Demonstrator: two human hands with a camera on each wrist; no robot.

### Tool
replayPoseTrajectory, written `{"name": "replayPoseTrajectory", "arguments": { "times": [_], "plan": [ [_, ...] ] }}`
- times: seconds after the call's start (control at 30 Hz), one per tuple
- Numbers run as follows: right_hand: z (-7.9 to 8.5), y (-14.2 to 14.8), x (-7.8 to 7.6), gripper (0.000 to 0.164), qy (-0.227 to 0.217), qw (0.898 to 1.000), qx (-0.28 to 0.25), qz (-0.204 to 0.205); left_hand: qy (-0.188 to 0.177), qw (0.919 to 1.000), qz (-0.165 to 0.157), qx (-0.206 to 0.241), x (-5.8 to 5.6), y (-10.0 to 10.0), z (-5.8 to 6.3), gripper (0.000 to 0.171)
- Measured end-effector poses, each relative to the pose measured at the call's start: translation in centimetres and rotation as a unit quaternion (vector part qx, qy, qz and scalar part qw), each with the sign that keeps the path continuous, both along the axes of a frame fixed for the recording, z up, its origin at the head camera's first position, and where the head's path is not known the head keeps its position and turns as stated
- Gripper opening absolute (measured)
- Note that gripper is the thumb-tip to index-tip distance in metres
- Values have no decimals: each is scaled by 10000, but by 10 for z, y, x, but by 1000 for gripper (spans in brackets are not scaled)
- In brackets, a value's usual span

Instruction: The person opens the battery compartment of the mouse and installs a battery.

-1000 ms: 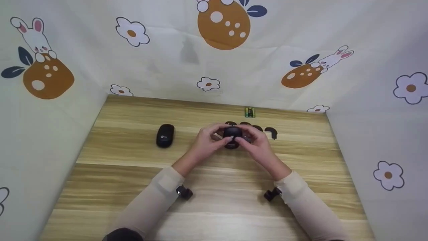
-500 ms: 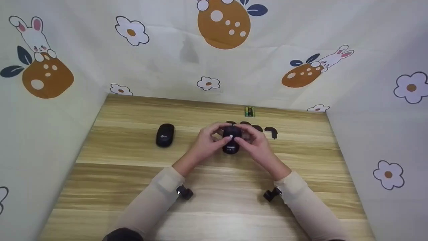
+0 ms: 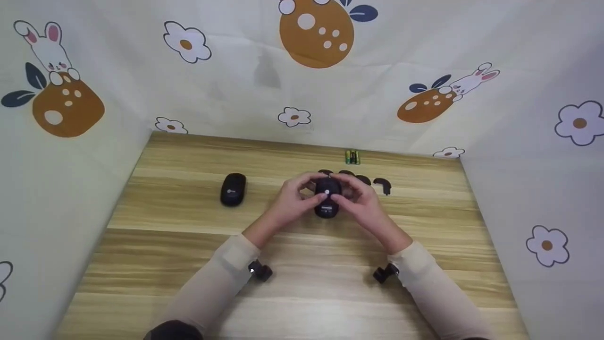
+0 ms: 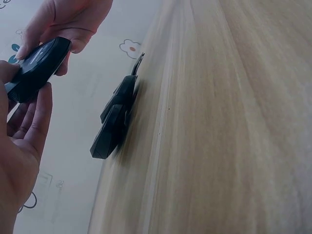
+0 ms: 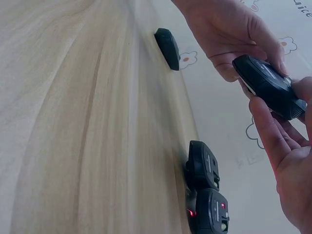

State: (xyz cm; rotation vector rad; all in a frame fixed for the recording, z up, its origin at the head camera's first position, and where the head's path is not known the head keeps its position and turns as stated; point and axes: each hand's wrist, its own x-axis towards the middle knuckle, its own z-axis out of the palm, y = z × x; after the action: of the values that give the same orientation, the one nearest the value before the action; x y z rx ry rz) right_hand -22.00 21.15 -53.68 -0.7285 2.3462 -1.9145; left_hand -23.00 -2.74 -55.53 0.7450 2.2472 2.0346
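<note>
A black computer mouse [image 3: 326, 210] is held in both hands above the table, tilted, with a white spot and a small pale label on the face turned to the head camera. My left hand [image 3: 293, 200] grips its left side, thumb on that face and fingers round the far edge. From the right side my right hand [image 3: 361, 200] grips it the same way, the two thumb tips close together. Both wrist views show the mouse [image 4: 39, 68] off the table between the fingers. Its far end is partly hidden by the fingers in the head view.
Another black mouse [image 3: 233, 190] lies to the left, a pale logo on it. Behind the hands sit several dark mouse-like things, partly covered, and a curved black piece [image 3: 382, 185]. Green batteries [image 3: 352, 157] lie side by side near the back wall [image 3: 236, 94], a patterned cloth.
The held mouse has tilted, so its labelled face shows longer to the head camera and its near end reaches lower. Both hands stay in nearly the same place.
</note>
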Motion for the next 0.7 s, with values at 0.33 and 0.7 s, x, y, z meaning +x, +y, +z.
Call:
{"name": "replayPoseTrajectory", "arguments": {
  "times": [0.33, 0.7],
  "plan": [
    [1, 2, -2, 56, -172, 9983, -70, 561, -238, 9996, -132, 114, 0, 1, 1, 46],
    [2, 3, -3, 54, 76, 9980, -118, 622, -77, 9999, 0, -73, 0, 2, 3, 47]
  ]
}}
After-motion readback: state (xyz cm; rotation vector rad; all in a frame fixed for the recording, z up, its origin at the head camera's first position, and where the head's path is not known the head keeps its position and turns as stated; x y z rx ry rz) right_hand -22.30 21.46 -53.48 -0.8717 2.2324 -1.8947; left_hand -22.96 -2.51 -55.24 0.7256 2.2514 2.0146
